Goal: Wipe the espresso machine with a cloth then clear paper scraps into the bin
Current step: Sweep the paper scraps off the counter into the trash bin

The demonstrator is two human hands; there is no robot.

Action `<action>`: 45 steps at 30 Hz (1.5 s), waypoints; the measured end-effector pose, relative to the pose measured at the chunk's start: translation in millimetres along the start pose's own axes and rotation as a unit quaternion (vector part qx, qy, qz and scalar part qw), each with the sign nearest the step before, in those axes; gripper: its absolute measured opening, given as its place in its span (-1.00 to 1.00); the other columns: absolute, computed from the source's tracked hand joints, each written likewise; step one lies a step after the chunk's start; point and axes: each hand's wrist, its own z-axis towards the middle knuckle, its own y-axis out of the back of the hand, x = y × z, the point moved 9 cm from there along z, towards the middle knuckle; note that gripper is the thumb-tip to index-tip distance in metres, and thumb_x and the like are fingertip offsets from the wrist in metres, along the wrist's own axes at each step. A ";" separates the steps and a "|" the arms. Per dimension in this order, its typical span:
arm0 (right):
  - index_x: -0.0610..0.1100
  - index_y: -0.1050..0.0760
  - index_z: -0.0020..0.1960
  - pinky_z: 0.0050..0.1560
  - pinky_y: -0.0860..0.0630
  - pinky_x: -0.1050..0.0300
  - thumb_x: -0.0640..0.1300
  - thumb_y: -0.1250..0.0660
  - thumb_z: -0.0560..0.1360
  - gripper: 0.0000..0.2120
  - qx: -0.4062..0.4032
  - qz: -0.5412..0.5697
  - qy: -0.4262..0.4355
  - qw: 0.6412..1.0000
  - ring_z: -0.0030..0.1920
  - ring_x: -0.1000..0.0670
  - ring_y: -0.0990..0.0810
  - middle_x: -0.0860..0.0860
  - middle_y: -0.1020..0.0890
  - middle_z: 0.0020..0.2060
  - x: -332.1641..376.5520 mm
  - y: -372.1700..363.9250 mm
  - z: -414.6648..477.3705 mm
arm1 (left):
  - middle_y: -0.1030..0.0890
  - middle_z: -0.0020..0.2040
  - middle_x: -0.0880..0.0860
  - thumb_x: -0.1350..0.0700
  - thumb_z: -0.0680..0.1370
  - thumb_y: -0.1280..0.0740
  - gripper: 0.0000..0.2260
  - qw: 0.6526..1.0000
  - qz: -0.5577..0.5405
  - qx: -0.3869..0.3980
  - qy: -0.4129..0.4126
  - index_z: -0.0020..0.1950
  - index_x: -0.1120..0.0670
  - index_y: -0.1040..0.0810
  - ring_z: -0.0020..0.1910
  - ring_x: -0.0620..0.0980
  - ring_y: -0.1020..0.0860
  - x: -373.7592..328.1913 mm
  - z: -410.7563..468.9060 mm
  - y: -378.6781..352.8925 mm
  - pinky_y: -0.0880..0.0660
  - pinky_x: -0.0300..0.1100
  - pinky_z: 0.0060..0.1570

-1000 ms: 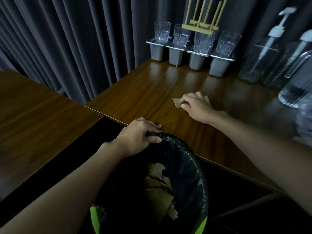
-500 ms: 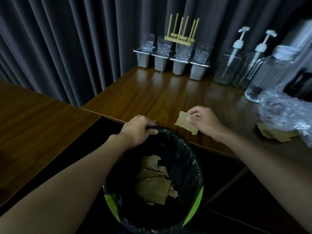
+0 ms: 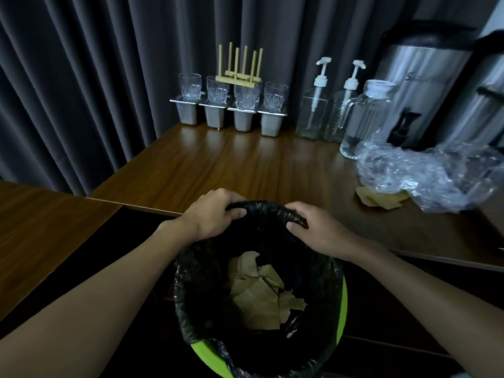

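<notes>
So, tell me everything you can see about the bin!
The bin is round, bright green, plastic by its look, lined with a crinkly black bag folded over its rim. Brown paper scraps lie at the bottom. It is just below the front edge of the wooden table. The left hand and right hand both grip the far rim.

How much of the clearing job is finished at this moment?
Done: several paper scraps lie inside the bin. In hand: the left hand and right hand both grip its black liner rim. Left: a few brown scraps lie on the counter by the clear plastic wrap. No cloth shows, so the wiping cannot be judged.
</notes>
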 end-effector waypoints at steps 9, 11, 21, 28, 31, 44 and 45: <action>-0.01 -0.49 0.29 0.36 -0.40 -0.01 -0.13 -0.25 0.62 -0.75 -0.002 0.025 -0.064 0.998 0.37 0.09 -0.41 0.08 -0.54 0.26 -84.0 78.1 -60.3 | -0.67 0.02 -0.11 -0.16 0.53 -0.43 -0.72 0.996 -0.043 0.074 -0.021 0.17 -0.07 -0.61 -0.01 -0.20 -0.62 -94.6 51.7 -77.7 -0.59 -0.17 0.03; 0.01 -0.53 0.21 0.34 -0.42 0.04 -0.16 -0.26 0.61 -0.79 -0.011 0.026 -0.065 0.998 0.31 0.12 -0.47 0.11 -0.58 0.17 -101.1 94.1 -72.0 | -0.69 0.02 -0.15 -0.24 0.45 -0.47 -0.62 0.990 -0.066 0.125 -0.016 0.18 -0.08 -0.64 0.00 -0.23 -0.64 -114.0 58.0 -99.3 -0.58 -0.23 0.02; 0.04 -0.57 0.16 0.14 -0.50 0.31 -0.04 -0.37 0.55 -0.82 0.034 0.074 -0.067 0.994 0.15 0.19 -0.57 0.04 -0.64 0.14 -158.6 132.7 -98.2 | -0.70 0.05 0.05 0.05 0.53 -0.49 -0.82 0.989 -0.122 0.071 -0.035 -0.26 0.06 -0.69 0.09 0.00 -0.65 -146.6 90.7 -146.2 -0.56 0.04 0.13; -0.10 -0.22 0.50 0.40 -0.23 -0.23 0.08 -0.30 0.54 -0.40 -0.297 -0.238 -0.077 0.922 0.47 -0.15 -0.22 -0.13 -0.27 0.48 -196.3 234.6 -51.9 | -0.67 0.21 0.07 0.03 0.53 -0.47 -0.80 0.992 -0.120 0.043 -0.023 -0.06 0.17 -0.72 0.37 -0.21 -0.44 -135.4 90.1 -154.2 -0.28 -0.25 0.46; 0.02 0.00 0.57 0.46 -0.08 -0.31 0.19 -0.25 0.54 -0.27 -0.272 -0.217 -0.144 0.926 0.53 -0.20 -0.08 -0.12 -0.10 0.56 -224.9 246.7 -27.7 | -0.64 0.25 0.02 0.05 0.55 -0.45 -0.89 0.994 -0.101 0.037 -0.025 -0.04 0.08 -0.70 0.38 -0.26 -0.43 -134.8 89.1 -156.6 -0.29 -0.37 0.40; -0.02 -0.43 0.34 0.33 -0.30 -0.16 0.18 -0.25 0.54 -0.55 -0.171 -0.229 -0.157 0.945 0.33 -0.18 -0.30 -0.11 -0.24 0.35 -238.8 191.9 -12.6 | -0.67 -0.19 -0.17 0.03 0.52 -0.49 -0.92 0.994 -0.088 0.003 -0.068 -0.07 0.02 -0.70 -0.16 -0.23 -0.61 -143.7 81.3 -148.3 -0.53 -0.35 -0.22; 0.00 -0.45 0.31 0.33 -0.24 -0.14 0.18 -0.24 0.53 -0.57 -0.169 -0.269 -0.135 0.939 0.35 -0.16 -0.25 -0.09 -0.31 0.33 -232.6 190.9 -13.1 | -0.67 -0.18 -0.20 0.03 0.53 -0.48 -0.90 0.994 -0.077 0.003 -0.078 -0.04 0.04 -0.71 -0.10 -0.25 -0.60 -144.3 80.3 -147.8 -0.53 -0.36 -0.16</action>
